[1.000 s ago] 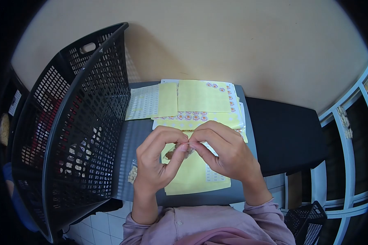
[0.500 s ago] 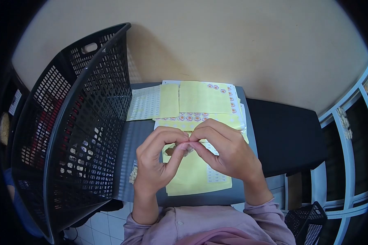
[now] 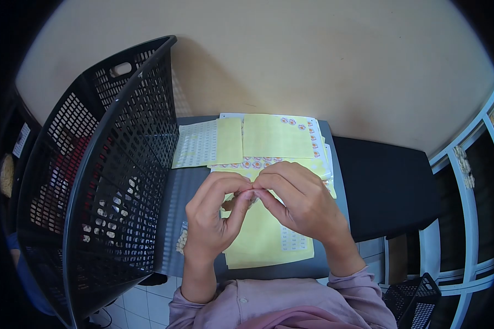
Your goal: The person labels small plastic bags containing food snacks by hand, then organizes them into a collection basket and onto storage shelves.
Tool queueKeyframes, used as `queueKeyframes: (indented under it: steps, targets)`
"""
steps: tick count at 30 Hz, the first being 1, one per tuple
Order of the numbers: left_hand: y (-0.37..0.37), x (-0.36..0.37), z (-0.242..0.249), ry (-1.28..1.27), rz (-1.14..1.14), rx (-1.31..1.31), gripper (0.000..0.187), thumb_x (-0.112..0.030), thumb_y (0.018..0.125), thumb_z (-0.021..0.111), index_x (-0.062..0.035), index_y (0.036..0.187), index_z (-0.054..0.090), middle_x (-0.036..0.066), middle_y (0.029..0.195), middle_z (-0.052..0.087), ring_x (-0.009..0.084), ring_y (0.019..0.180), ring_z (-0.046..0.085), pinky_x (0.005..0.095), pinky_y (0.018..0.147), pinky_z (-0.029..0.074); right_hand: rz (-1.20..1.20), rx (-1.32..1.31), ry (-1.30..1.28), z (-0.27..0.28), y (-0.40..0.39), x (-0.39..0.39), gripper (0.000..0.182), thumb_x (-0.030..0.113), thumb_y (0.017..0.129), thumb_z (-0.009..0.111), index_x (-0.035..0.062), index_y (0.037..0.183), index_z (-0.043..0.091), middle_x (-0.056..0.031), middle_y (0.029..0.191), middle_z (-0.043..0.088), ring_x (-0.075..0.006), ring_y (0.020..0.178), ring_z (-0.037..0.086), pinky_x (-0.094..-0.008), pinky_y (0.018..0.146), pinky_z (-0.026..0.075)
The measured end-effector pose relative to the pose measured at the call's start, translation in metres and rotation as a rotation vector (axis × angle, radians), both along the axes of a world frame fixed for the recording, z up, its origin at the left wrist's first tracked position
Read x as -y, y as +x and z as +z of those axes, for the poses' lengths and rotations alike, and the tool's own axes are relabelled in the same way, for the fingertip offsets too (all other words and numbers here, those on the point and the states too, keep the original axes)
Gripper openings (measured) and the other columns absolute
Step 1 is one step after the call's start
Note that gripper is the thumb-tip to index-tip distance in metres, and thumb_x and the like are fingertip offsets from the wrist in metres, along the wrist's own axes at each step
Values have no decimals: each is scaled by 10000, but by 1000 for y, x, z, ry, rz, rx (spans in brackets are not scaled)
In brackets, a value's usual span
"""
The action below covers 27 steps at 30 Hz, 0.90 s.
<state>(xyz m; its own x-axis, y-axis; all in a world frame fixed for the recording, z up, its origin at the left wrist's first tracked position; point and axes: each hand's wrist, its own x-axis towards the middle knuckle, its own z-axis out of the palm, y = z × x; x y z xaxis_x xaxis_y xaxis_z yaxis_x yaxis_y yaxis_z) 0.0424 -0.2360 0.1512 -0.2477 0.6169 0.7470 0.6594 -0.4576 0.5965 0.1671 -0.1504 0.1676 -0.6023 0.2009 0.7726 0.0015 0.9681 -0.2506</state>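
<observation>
The left hand (image 3: 217,214) and right hand (image 3: 299,200) meet above the desk (image 3: 173,192), wrists angled inward, each with thumb and fingertips pinched together on the top of 1 small bag (image 3: 229,204), mostly hidden behind the left fingers. Print on the sticker sheets (image 3: 277,134), glossy yellow and white paper toward the desk's far edge, is too small to read. A black perforated plastic basket (image 3: 121,164) stands at the left edge.

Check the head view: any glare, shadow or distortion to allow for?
Head view: dark, rounded corners; straight edges bow; soft shadow on the wall beside the black basket; no harsh glare on the yellow sheets; print on the white label sheet unreadable.
</observation>
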Motion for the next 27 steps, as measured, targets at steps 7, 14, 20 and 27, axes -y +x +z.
queueKeyframes:
  steps: [7, 14, 20, 27]
  targets:
    - [-2, -6, -2, 34, 51, -81, 108, 63, 720, 577, 7, 809, 549, 103, 772, 558, 160, 662, 565, 241, 479, 509, 18, -40, 60, -9, -9, -8, 122, 42, 687, 616, -4, 774, 543, -87, 755, 539, -229, 682, 553, -335, 608, 450]
    - [-7, -11, -10, 130, -76, 236, 75, 74, 778, 494, 34, 841, 496, 127, 841, 523, 182, 771, 575, 245, 622, 498, 107, -165, -316, -15, -5, -10, 132, -19, 677, 625, -2, 784, 550, -105, 756, 568, -213, 698, 576, -287, 620, 462]
    - [-3, -15, -13, 150, -99, 221, 80, 74, 780, 487, 40, 853, 484, 131, 862, 510, 191, 798, 569, 253, 645, 496, 73, -184, -244, -16, -8, -10, 136, -20, 672, 628, 5, 775, 543, -103, 747, 564, -211, 687, 574, -285, 614, 463]
    - [-5, -15, -6, 61, -147, 220, 113, 70, 730, 533, 37, 833, 503, 121, 849, 523, 168, 782, 566, 246, 645, 498, 64, -145, -198, -16, -7, -14, 139, 9, 669, 629, 23, 761, 526, -88, 733, 544, -227, 672, 552, -312, 602, 437]
